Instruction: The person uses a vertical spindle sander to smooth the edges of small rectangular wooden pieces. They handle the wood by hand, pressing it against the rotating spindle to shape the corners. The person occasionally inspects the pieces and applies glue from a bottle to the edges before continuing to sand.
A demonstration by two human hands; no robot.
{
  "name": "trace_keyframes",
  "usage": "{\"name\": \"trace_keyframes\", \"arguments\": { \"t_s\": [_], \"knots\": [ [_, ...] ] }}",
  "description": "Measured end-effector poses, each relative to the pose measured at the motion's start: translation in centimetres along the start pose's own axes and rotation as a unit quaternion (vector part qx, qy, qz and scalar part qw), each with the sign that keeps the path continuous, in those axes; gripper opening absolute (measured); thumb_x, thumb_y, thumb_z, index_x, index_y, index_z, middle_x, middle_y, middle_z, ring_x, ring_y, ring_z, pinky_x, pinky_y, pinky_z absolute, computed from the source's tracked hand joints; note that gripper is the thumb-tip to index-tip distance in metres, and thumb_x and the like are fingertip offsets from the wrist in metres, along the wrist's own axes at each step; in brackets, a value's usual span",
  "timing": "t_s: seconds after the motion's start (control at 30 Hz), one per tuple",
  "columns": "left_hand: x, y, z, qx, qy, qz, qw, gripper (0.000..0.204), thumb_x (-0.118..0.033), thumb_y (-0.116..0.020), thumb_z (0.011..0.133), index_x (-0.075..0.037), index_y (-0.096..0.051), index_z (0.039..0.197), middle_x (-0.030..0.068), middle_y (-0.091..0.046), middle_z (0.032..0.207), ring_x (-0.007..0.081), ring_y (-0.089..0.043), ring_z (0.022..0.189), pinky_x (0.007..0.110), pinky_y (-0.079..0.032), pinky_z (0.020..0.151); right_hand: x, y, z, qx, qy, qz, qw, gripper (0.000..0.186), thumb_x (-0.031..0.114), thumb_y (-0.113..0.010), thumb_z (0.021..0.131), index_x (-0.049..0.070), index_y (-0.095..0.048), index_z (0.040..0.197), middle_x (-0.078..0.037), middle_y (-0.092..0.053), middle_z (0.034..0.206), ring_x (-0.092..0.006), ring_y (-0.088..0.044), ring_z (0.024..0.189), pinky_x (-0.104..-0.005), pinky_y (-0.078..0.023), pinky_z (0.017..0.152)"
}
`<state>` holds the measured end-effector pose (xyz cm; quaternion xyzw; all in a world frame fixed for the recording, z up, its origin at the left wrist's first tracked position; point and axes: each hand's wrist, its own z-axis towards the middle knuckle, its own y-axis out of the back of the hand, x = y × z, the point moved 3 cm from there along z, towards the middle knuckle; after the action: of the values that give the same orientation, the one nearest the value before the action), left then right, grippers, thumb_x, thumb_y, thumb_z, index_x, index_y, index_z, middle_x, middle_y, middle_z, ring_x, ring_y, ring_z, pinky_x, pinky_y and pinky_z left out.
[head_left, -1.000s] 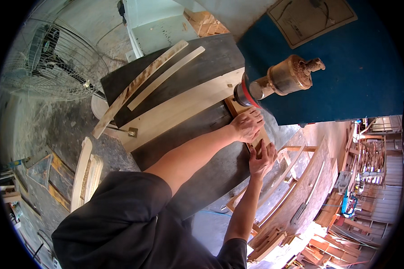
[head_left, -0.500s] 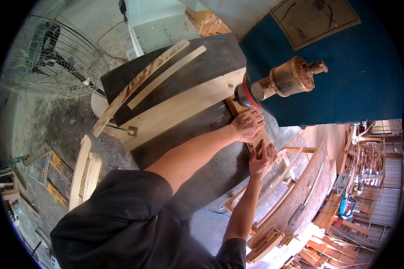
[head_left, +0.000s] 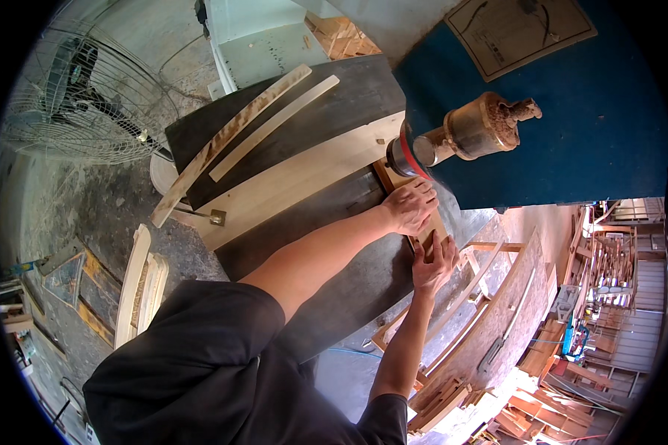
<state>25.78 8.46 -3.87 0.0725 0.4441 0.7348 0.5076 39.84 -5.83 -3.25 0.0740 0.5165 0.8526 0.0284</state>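
Note:
Both of my hands are on a short wooden board (head_left: 395, 180) with a reddish-brown edge, lying on the dark machine table (head_left: 323, 215). My left hand (head_left: 410, 208) is closed over the board's middle, fingers curled at its far side. Closer to me, my right hand (head_left: 436, 265) grips the board's near end, thumb and fingers bent. The board's far end reaches beside a round black machine head with a red rim (head_left: 416, 162), just beyond my left fingers. The contact between board and head is hidden.
A dusty cylinder (head_left: 471, 132) sticks out from the blue machine body (head_left: 542, 156). One long pale board (head_left: 297, 174) crosses the table, with two thin curved strips (head_left: 274, 127) behind it. A wire-caged fan (head_left: 89, 89) stands at left; a wooden panel (head_left: 505, 326) is at right.

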Motion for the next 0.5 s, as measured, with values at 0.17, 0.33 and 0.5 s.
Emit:
{"name": "trace_keyframes", "arguments": {
  "t_s": [0.17, 0.33, 0.5],
  "knots": [
    [0.08, -0.15, 0.03, 0.005, -0.001, -0.002, 1.0, 0.03, -0.034, -0.07, 0.093, -0.008, -0.072, 0.108, 0.0103, -0.07, 0.119, 0.0273, -0.06, 0.125, 0.044, -0.042, 0.115, -0.07, -0.08, 0.04, -0.001, 0.003, -0.003, 1.0, 0.057, 0.025, -0.092, 0.079, 0.014, -0.079, 0.134, -0.022, -0.063, 0.147, -0.0437, -0.058, 0.133, -0.0532, -0.048, 0.115],
    [0.01, 0.12, 0.08, 0.018, 0.003, -0.007, 1.0, 0.03, -0.034, -0.07, 0.093, -0.008, -0.072, 0.108, 0.0099, -0.069, 0.118, 0.0276, -0.059, 0.125, 0.043, -0.043, 0.114, -0.08, -0.03, 0.06, 0.006, -0.004, -0.008, 1.0, 0.058, 0.026, -0.092, 0.079, 0.014, -0.079, 0.134, -0.022, -0.063, 0.149, -0.0441, -0.057, 0.133, -0.0535, -0.047, 0.116],
    [0.05, 0.01, 0.15, 0.02, 0.003, -0.004, 1.0, 0.03, -0.034, -0.069, 0.094, -0.008, -0.072, 0.108, 0.01, -0.069, 0.118, 0.0279, -0.059, 0.125, 0.043, -0.043, 0.114, -0.23, -0.17, 0.08, 0.003, -0.005, 0.001, 1.0, 0.057, 0.028, -0.091, 0.08, 0.015, -0.079, 0.134, -0.022, -0.063, 0.149, -0.0442, -0.057, 0.134, -0.0545, -0.047, 0.116]
  ]
}}
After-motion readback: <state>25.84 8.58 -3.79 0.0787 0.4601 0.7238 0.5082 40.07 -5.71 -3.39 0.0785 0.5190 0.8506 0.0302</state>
